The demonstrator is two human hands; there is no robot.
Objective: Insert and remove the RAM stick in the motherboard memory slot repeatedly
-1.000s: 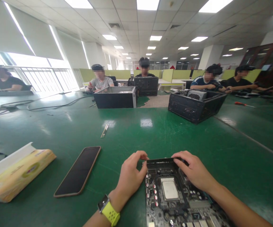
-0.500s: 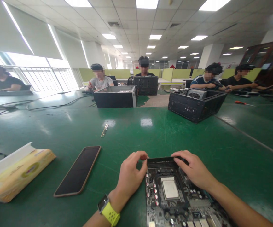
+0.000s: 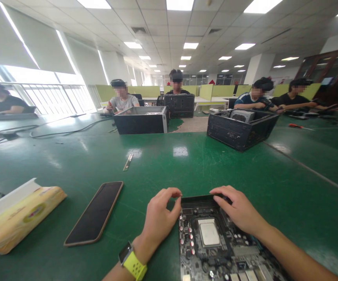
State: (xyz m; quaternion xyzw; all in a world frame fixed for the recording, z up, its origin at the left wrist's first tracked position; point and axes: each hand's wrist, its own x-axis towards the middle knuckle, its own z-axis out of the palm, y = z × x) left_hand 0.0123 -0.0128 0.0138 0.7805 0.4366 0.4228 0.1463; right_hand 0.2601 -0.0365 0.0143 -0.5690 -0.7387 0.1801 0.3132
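Observation:
In front of me on the green table lies a motherboard (image 3: 186, 224), with a silver processor (image 3: 209, 232) seated in its black socket frame. Along the board's far edge, by the memory slots, stands a long dark RAM stick (image 3: 197, 198). My left hand (image 3: 160, 214), with a watch on its wrist, pinches the stick's left end between thumb and fingers. At the other end, my right hand (image 3: 241, 208) grips with thumb and forefinger while its forearm crosses over the board's right side. Whether the stick sits fully in a slot I cannot tell.
To the left lie a phone (image 3: 95, 214) and a tissue pack (image 3: 22, 218). Another RAM stick (image 3: 128, 162) rests farther off. Computer cases (image 3: 141, 124) (image 3: 239, 130) stand across the table, near several seated people. A screwdriver (image 3: 299, 127) lies at right, cables (image 3: 16, 132) at left.
Both hands keep their hold on the RAM stick's ends with hardly any movement. The whole view has shifted very slightly.

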